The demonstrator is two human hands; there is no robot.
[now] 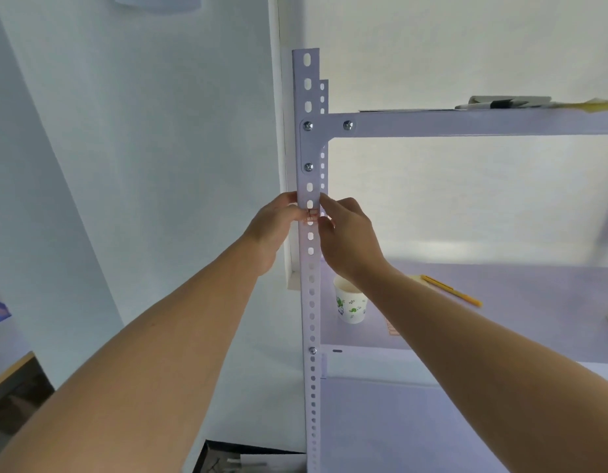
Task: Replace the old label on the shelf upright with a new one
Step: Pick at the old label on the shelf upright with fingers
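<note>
Head view, label step at the shelf upright (311, 302). The upright is a perforated white angle post, with its long axis vertical and a row of slots down its face. The label (311, 217), small with red printing, lies across that face, below the bolted corner bracket and level with both my hands. Its long side is horizontal, at right angles to the post.

My left hand (275, 227) curls round the post's left edge, its thumb on the label's left end. My right hand (347, 240) pinches the label's right end between forefinger and thumb. Both hands touch the label, one on each side, neither nearer.

I cannot tell from the print whether this is the old label or the new one. I judge that any peel or press must run sideways across the post, between my two thumbs.

On the shelf board (500, 322) below stand a paper cup (351, 303) just beside the post and a yellow pen (451, 290) further right
</note>
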